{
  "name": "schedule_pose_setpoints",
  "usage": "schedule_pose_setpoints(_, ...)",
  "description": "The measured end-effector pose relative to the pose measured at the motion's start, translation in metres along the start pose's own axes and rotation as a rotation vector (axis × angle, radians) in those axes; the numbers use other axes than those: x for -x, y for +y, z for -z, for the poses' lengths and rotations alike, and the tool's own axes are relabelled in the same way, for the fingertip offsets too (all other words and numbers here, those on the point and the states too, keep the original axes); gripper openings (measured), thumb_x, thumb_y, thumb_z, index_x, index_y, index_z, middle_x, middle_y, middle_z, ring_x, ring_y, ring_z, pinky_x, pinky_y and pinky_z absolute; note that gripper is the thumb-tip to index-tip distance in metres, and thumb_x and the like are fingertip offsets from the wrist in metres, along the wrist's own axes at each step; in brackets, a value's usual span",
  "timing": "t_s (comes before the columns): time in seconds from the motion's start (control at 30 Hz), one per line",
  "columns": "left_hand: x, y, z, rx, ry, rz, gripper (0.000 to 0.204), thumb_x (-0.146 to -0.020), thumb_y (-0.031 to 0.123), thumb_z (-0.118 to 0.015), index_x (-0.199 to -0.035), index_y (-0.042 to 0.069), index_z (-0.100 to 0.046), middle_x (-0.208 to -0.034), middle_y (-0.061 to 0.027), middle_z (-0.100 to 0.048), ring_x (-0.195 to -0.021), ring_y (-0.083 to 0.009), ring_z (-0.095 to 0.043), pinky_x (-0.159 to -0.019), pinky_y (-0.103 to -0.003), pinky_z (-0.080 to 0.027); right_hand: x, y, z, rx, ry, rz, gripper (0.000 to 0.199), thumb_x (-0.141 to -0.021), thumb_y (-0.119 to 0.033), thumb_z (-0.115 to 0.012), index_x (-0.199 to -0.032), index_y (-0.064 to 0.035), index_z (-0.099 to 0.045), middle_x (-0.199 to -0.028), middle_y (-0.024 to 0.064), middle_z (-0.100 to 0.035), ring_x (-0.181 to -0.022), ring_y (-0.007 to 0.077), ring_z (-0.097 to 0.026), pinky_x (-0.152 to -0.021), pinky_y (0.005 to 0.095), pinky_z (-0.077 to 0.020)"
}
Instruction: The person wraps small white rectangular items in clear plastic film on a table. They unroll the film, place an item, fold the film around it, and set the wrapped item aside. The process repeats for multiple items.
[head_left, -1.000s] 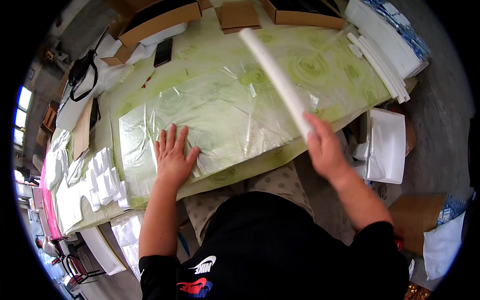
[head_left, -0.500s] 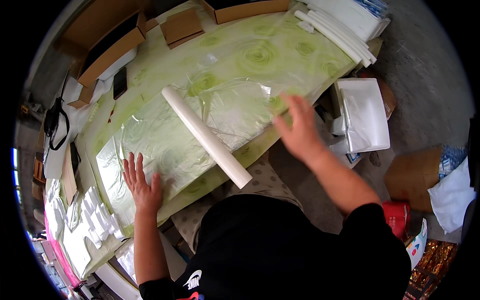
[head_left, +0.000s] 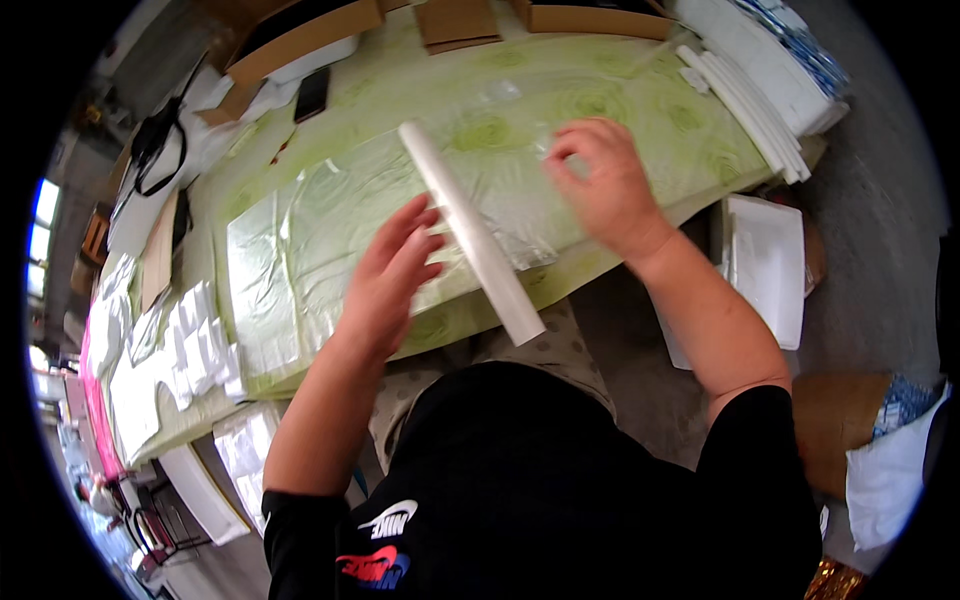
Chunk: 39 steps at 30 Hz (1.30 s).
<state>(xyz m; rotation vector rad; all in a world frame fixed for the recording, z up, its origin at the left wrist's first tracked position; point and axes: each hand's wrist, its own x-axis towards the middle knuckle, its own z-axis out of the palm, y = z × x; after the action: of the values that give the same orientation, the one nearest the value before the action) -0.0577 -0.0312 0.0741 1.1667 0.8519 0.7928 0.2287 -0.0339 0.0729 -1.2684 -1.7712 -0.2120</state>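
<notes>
While the long white foam rod (head_left: 470, 230) was lying out of the left hand's reach half a second ago, it now sits right against the left hand (head_left: 385, 285), which has lifted off the plastic and come up to meet it. The fingers are stretched long and only slightly spread, tips touching the rod's left side near its middle; whether they truly grip it, I cannot tell. The right hand (head_left: 600, 190) has let go and hangs to the right of the rod, apart from it, fingers loosely curled with thumb and forefinger close together, holding nothing. The rod runs slantwise, far end up toward the table's middle, near end jutting past the table edge toward the person's chest. Under it lies a clear plastic sheet (head_left: 330, 240), wrinkled and shiny, spread over the pale green patterned tablecloth (head_left: 640, 90).

Around the table: flat brown cardboard boxes (head_left: 300, 45) line the far edge, a dark phone (head_left: 311, 93) lies near them, and a bundle of white foam rods (head_left: 745, 105) rests at the far right corner. A stack of white foam pieces (head_left: 195, 345) sits at the left end. On the grey floor to the right stands a white foam tray (head_left: 765, 265).
</notes>
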Motion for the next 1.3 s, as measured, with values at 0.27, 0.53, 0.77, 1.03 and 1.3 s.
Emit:
schedule_pose_setpoints(0.27, -0.018, 0.023, 0.064, 0.413, 0.199, -0.067, 0.032, -0.093, 0.011, -0.071, -0.123, 0.007, -0.063, -0.096, -0.0003, -0.062, -0.084, -0.0124, -0.061, -0.071, -0.028, -0.051, 0.022, -0.101, -0.01, -0.374, -0.114, -0.014, 0.032, -0.084, -0.01, -0.076, -0.114, -0.0073, -0.067, -0.138, 0.0151, -0.056, -0.131, 0.0355, -0.049, -0.111, 0.0453, -0.0393)
schedule_pose_setpoints(0.53, 0.019, -0.004, 0.177, -0.318, 0.581, 0.248, 0.052, -0.093, 0.016, -0.07, -0.142, 0.012, -0.054, -0.1, 0.0016, -0.06, -0.089, -0.0119, -0.058, -0.079, -0.031, -0.048, 0.105, -0.072, -0.017, -0.43, -0.264, -0.23, 0.029, -0.085, -0.011, -0.076, -0.113, -0.0072, -0.068, -0.131, 0.0144, -0.059, -0.123, 0.035, -0.053, -0.105, 0.0435, -0.0441)
schedule_pose_setpoints(0.77, -0.044, -0.022, 0.083, 0.201, 0.604, -0.226, 0.054, -0.097, 0.005, -0.063, -0.148, 0.01, -0.047, -0.15, -0.0108, -0.046, -0.132, -0.0226, -0.05, -0.103, -0.044, -0.049, 0.113, -0.08, -0.024, -0.465, -0.255, -0.218, 0.029, -0.083, -0.011, -0.078, -0.109, -0.0071, -0.069, -0.132, 0.0149, -0.057, -0.125, 0.0374, -0.052, -0.106, 0.045, -0.0445)
schedule_pose_setpoints(1.03, -0.068, -0.068, 0.01, -1.109, 0.253, -0.272, 0.062, -0.093, 0.017, -0.055, -0.151, 0.002, -0.041, -0.15, -0.02, -0.051, -0.15, -0.0416, -0.032, -0.124, -0.057, -0.02, 0.124, -0.095, -0.035, -0.431, -0.232, -0.19, 0.037, -0.079, -0.014, -0.077, -0.115, -0.0096, -0.067, -0.145, 0.0203, -0.047, -0.139, 0.048, -0.042, -0.118, 0.0541, -0.034)
schedule_pose_setpoints(1.3, -0.065, -0.066, 0.006, -1.415, 0.171, -0.162, 0.062, -0.096, 0.018, -0.053, -0.155, 0.004, -0.037, -0.165, -0.0202, -0.03, -0.155, -0.0412, -0.022, -0.126, -0.056, -0.017, 0.12, -0.096, -0.036, -0.582, -0.293, -0.17, 0.045, -0.076, -0.012, -0.078, -0.12, -0.0126, -0.066, -0.154, 0.0203, -0.042, -0.146, 0.0489, -0.034, -0.121, 0.0552, -0.0274)
